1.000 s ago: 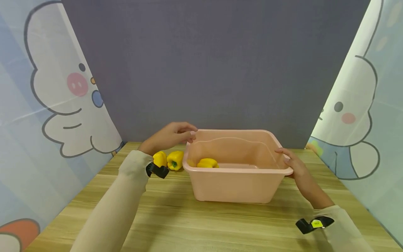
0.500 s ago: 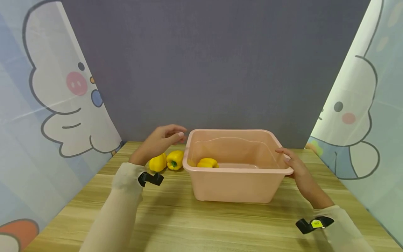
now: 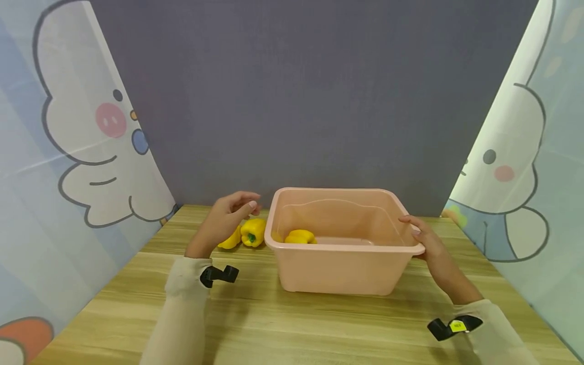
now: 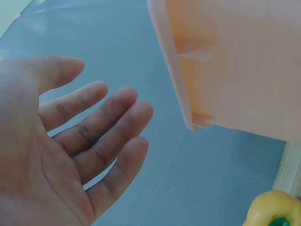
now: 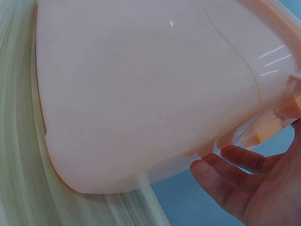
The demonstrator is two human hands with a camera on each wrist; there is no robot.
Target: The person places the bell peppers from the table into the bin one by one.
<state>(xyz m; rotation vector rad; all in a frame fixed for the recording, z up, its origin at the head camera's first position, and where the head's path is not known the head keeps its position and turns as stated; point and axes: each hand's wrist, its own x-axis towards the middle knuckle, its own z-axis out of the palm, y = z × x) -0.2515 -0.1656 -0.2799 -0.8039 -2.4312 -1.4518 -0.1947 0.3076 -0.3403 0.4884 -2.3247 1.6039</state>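
A pink plastic tub (image 3: 339,268) stands on the table, with a yellow bell pepper (image 3: 300,236) inside near its left end. My right hand (image 3: 429,247) holds the tub's right rim; in the right wrist view several fingertips (image 5: 206,172) reach under that rim. Left of the tub, my left hand (image 3: 222,222) hovers with nothing in it, fingers loosely bent and spread in the left wrist view. Below and beside it lie two more yellow bell peppers: one with its green stem showing (image 3: 253,232), and another (image 3: 231,239) partly hidden behind the hand.
The wood-grain table (image 3: 292,324) runs up to a dark grey back panel (image 3: 319,101). Cartoon-printed side curtains (image 3: 86,126) flank it at left and right. A black camera strap (image 3: 219,275) sits at each wrist.
My left hand has left the tub's left rim, moving leftward and then down over the two peppers outside. My right hand stays on the right rim and the tub keeps its place.
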